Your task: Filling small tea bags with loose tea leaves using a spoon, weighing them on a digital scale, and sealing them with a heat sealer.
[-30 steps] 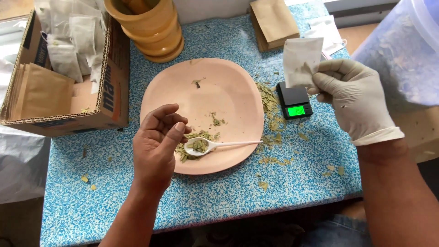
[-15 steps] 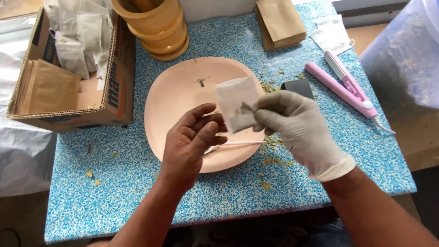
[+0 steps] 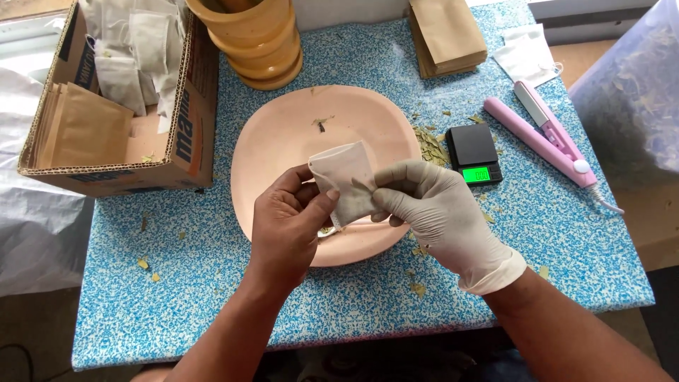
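Both hands pinch a white sachet between them; pink plate below.

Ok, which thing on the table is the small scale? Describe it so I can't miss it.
Start at the big pink plate in the middle of the blue speckled table. Just past its right rim, before the long pink sealer, sits the scale. It is the only small black square block, with a lit green screen on its near edge.

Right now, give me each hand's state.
Left hand: bare, pinching the small white filter bag.
Right hand: gloved, pinching the same bag's other edge.
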